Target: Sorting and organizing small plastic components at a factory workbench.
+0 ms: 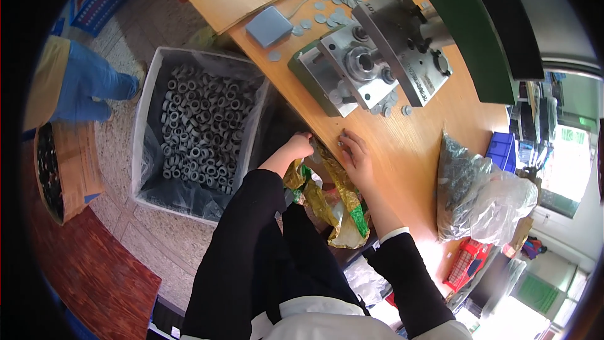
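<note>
- Your left hand (pixel 298 147) sat at the near edge of the wooden table (pixel 421 145), fingers curled over the rim of a crumpled gold-and-green bag (pixel 336 204); whether it truly pinched the bag could not be told.
- Your right hand (pixel 356 158) lay on the tabletop just inside that edge, fingers bent down onto the wood, with something small under the fingertips that was too tiny to make out.
- The two hands were near each other but apart, with the bag's mouth between them.
- The bag hung below the table edge against your lap, shiny, wrinkled, gold with green patches.
- Open wood lay to the right of your right hand, up to a clear plastic sack (pixel 478 192) stuffed with dark grey pieces.
- Beyond your hands, a metal press fixture (pixel 371 63) on a green base stood on the table, with a few grey discs (pixel 333 0) scattered round it and more farther back.
- A small blue-grey pad (pixel 268 26) lay beside the far discs.
- To your left, off the table, a white lined bin (pixel 200 127) full of grey rings stood on the floor, close against the table edge.
- Farther left, another person's leg in blue trousers (pixel 88 85) stood beside a round basket (pixel 60 170).
</note>
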`<state>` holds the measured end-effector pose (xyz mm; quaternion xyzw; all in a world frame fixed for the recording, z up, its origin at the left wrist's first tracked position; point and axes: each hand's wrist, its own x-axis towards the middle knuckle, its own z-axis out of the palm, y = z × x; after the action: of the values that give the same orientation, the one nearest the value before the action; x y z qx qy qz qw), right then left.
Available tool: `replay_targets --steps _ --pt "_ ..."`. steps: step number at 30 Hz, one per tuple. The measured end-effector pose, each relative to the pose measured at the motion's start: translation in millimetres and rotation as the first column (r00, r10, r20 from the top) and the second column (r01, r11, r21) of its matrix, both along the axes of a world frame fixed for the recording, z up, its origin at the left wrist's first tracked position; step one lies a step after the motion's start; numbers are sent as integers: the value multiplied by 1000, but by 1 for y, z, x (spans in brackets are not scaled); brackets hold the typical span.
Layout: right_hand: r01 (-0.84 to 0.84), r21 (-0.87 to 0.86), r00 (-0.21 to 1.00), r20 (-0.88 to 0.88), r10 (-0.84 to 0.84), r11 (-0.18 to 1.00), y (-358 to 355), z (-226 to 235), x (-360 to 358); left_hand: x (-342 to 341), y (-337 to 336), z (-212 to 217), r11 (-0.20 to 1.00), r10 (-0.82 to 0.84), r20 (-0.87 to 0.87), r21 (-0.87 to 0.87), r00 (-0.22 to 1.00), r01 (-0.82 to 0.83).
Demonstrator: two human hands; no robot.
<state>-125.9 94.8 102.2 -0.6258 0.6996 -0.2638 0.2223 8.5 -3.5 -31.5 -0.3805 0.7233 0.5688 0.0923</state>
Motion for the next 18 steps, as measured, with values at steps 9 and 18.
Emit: replay_targets --steps 9,18 --pt "30 -35 993 -109 -33 999 17 34 24 17 20 -10 957 174 -17 237 985 -166" --pt "301 -16 953 -19 -301 954 -8 -3 -6 -3 8 7 787 419 -105 537 902 -303"
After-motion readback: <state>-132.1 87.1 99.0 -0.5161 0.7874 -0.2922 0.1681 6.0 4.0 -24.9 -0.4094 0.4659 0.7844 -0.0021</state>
